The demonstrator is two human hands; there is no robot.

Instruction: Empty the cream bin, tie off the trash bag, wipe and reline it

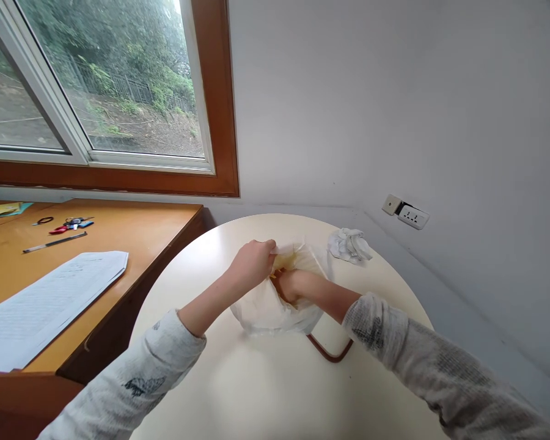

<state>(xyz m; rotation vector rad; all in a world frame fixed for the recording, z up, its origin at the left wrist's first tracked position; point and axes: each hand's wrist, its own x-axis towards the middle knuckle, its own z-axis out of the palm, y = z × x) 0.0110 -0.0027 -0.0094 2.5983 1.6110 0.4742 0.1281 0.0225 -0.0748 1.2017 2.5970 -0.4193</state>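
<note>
A whitish, see-through plastic bag [266, 308] rests on the round table, its mouth facing up. My left hand [253, 264] is closed on the bag's rim at the far left, thumb and fingers pinched together. Inside the opening is my right hand [289, 286], reaching in past the wrist; its fingers are hidden. Something yellowish shows through the bag near the mouth, but I cannot make out what it is. A brown curved handle or strap [332, 356] sticks out from under the bag, towards me on the right.
Crumpled white tissue or cloth [349, 245] lies at the back right of the round table [187, 256]. On the left stands a wooden desk [151, 226] with papers [50, 305], a pen [55, 242] and keys [76, 223]. A wall with a socket [413, 216] is behind.
</note>
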